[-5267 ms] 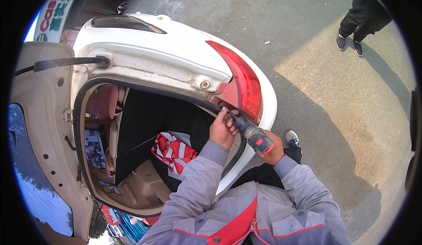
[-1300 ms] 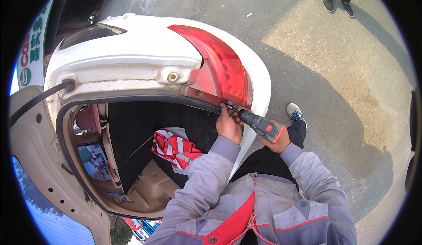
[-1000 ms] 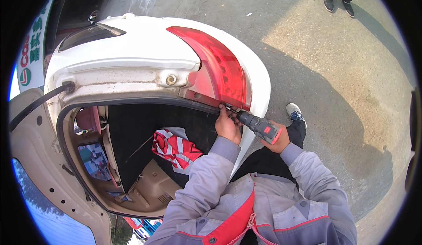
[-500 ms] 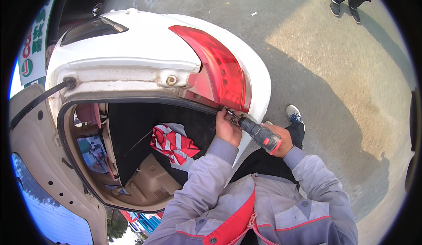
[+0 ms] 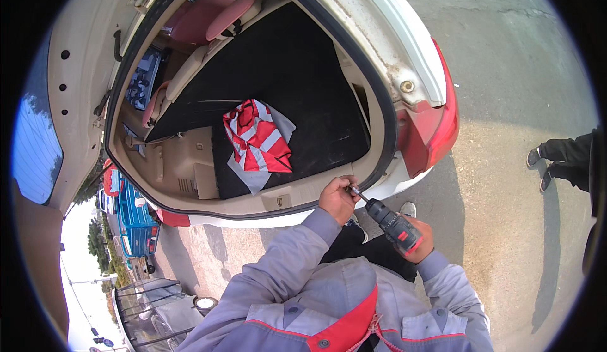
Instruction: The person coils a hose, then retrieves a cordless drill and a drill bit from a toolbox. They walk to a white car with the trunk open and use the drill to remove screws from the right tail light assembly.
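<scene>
A black and grey cordless drill point(image 5: 393, 224) with a red patch at its back end sits in my right hand point(image 5: 422, 243), whose fingers wrap round it. Its thin metal bit point(image 5: 356, 191) points up and left. My left hand point(image 5: 339, 199) pinches at the tip of this bit; whether a small part lies between the fingertips is hidden. Both hands are just outside the rear sill point(image 5: 282, 199) of the white car's open boot. Beyond the drill, at the car's corner, is the red tail light point(image 5: 444, 121).
Inside the boot a red and silver striped cloth point(image 5: 257, 138) lies on black carpet point(image 5: 303, 86). The raised tailgate point(image 5: 79, 67) stands at the left. A person in dark trousers point(image 5: 569, 156) stands at the far right. Behind left are a blue truck point(image 5: 136, 219) and a three-wheeler point(image 5: 152, 308).
My hands and the drill have come away from the tail light's lower edge to beside the boot sill. The view has swung, showing more of the boot. The bit stays at my left fingertips.
</scene>
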Tool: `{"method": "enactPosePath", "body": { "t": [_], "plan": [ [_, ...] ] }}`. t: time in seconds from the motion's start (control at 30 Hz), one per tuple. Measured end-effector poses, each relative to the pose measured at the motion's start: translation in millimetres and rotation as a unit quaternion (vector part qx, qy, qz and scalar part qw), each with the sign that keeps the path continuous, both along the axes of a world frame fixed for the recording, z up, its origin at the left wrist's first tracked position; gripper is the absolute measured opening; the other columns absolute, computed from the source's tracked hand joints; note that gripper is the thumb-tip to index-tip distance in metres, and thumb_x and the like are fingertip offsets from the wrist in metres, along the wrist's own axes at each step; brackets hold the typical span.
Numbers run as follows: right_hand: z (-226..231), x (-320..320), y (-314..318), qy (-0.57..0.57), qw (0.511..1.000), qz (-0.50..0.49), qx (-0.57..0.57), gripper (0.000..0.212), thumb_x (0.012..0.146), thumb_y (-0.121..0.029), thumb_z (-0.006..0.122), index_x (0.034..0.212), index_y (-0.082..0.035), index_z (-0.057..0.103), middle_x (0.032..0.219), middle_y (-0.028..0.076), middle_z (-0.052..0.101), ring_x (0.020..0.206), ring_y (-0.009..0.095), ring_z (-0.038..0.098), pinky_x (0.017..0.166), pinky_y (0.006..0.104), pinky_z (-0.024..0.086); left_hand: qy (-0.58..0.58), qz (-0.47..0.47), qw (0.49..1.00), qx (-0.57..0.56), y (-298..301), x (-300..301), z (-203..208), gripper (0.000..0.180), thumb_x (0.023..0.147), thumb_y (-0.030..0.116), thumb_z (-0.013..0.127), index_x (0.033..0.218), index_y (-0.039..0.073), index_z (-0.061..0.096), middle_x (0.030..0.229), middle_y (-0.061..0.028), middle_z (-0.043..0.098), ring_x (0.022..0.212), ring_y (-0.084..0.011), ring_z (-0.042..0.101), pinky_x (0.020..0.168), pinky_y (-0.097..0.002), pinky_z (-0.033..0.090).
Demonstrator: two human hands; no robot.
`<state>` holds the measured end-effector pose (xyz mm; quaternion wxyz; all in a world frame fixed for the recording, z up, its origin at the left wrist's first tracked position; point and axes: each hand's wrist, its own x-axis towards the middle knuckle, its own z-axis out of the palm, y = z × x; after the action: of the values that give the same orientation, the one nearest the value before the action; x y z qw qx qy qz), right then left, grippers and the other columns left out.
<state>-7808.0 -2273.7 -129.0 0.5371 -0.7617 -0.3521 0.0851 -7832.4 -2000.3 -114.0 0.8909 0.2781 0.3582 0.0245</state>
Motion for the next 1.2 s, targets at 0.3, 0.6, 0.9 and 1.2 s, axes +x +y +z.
{"method": "enactPosePath", "body": {
  "t": [0.3,0.6,0.9,1.2],
  "plan": [
    [38,-80,186,-0.028,0.972,0.235,0.006,0.053,0.061,-0.012,0.082,0.112,-0.005,0.068,0.104,0.015,0.072,0.093,0.035,0.072,0.084,0.0398,0.058,-0.092,0.29,0.952,-0.026,159,-218,19,0.026,0.089,0.015,0.053,0.108,-0.001,0.062,0.088,-0.0075,0.058,0.076,-0.0203,0.054,0.073,-0.033,0.046],
    [34,-334,418,0.027,0.949,0.313,-0.003,0.042,0.072,-0.009,0.08,0.111,-0.002,0.066,0.1,0.012,0.072,0.09,0.026,0.072,0.083,0.0358,0.056,0.024,0.383,0.922,0.055,306,-537,33,0.039,0.091,0.007,0.046,0.124,-0.006,0.062,0.102,-0.0089,0.062,0.083,-0.019,0.055,0.077,-0.0329,0.049],
    [53,-465,554,0.121,0.93,0.345,0.031,0.053,0.084,-0.006,0.08,0.129,0.002,0.053,0.107,0.01,0.069,0.094,0.018,0.069,0.086,0.0316,0.055,-0.006,0.37,0.926,0.075,422,-628,55,0.026,0.098,0.02,0.058,0.114,0.0,0.063,0.1,-0.0085,0.062,0.082,-0.0189,0.057,0.074,-0.0322,0.049],
    [31,-537,683,0.138,0.942,0.306,0.003,0.077,0.078,-0.012,0.083,0.142,0.003,0.044,0.129,0.02,0.059,0.119,0.031,0.061,0.102,0.0409,0.049,0.02,0.233,0.965,0.114,575,-646,52,0.025,0.098,0.022,0.059,0.109,0.001,0.067,0.091,-0.0029,0.065,0.076,-0.0125,0.056,0.07,-0.0297,0.048]
  ]
}}
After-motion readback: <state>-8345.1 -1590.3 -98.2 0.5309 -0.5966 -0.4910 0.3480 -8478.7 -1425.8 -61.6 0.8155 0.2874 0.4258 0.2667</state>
